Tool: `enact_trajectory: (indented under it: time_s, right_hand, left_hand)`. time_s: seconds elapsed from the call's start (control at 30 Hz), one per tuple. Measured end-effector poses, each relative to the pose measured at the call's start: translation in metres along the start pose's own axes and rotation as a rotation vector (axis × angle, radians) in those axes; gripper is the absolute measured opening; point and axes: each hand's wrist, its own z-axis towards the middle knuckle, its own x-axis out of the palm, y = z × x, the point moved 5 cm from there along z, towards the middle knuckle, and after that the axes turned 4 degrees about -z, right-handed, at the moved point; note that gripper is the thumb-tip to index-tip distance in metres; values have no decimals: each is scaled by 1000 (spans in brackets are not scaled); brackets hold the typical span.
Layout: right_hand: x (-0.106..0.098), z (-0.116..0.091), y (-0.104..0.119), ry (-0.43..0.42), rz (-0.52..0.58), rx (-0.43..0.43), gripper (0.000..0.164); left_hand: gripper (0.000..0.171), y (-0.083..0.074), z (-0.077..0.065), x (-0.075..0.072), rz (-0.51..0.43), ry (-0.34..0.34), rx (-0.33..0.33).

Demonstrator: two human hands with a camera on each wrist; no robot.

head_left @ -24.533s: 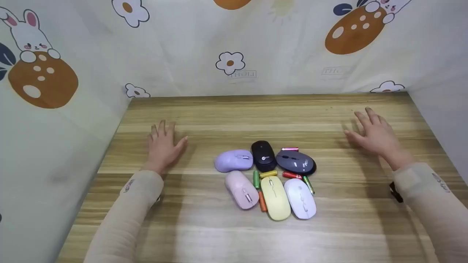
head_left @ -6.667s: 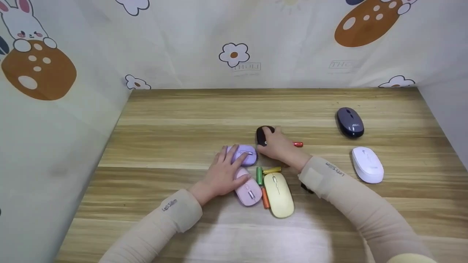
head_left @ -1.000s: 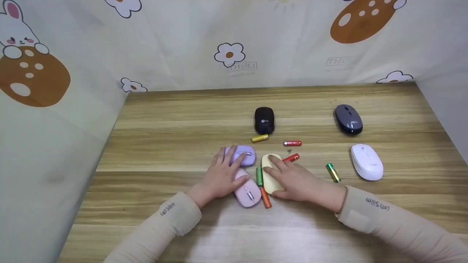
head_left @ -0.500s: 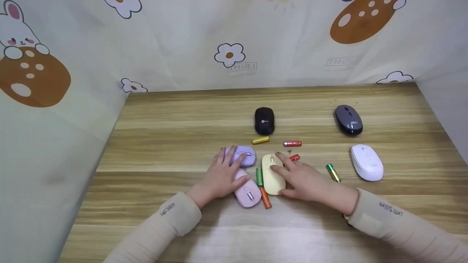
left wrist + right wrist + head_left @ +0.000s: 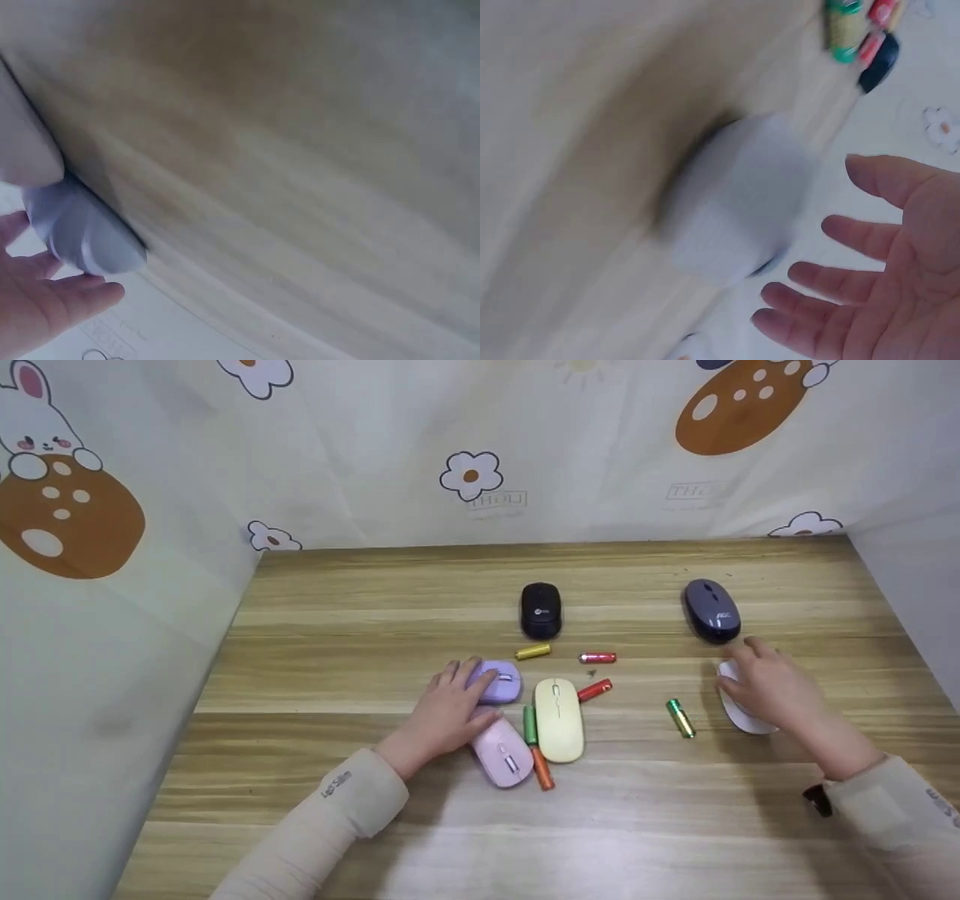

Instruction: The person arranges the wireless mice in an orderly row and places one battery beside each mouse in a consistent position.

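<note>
My left hand (image 5: pixel 435 716) lies over the purple mouse (image 5: pixel 508 690), its thumb above the pink mouse (image 5: pixel 502 756). The left wrist view has its loosely extended fingers along the far side of the purple mouse (image 5: pixel 90 232). At the right, my right hand (image 5: pixel 784 690) hovers over the white mouse (image 5: pixel 741 716), partly covering it. Spread fingers hold nothing beside that blurred white mouse (image 5: pixel 739 199) in the right wrist view. A yellow mouse (image 5: pixel 559 727) rests right of the pink one, with a green battery (image 5: pixel 530 725) and an orange battery (image 5: pixel 543 769) between them.
Farther back are a black mouse (image 5: pixel 541 611) and a dark grey mouse (image 5: pixel 711 611). A yellow battery (image 5: pixel 533 652), two red ones, the nearer red battery (image 5: pixel 595 690) by the yellow mouse, and a green-gold battery (image 5: pixel 681 718) lie loose. Patterned cloth (image 5: pixel 360 465) walls the table.
My right hand has left the yellow mouse and moved right over the white one. My left hand has drawn back slightly. Since the earliest frame, the black, grey and white mice have been spread out.
</note>
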Motion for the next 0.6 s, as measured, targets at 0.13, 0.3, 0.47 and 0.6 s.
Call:
enact_trajectory:
  time_s: [0.13,0.3,0.47,0.6]
  right_hand:
    - [8,-8,-20,85,27,114,56]
    - [12,-14,-26,80,81,168,66]
    - [14,-17,-22,79,82,174,66]
    - [15,-20,-17,103,73,193,68]
  left_hand:
    - [50,1,7,-10,-19,-34,2]
    - [46,0,16,-13,-7,-32,67]
    - [45,1,22,-11,-1,21,72]
    - [46,2,23,-12,5,32,76]
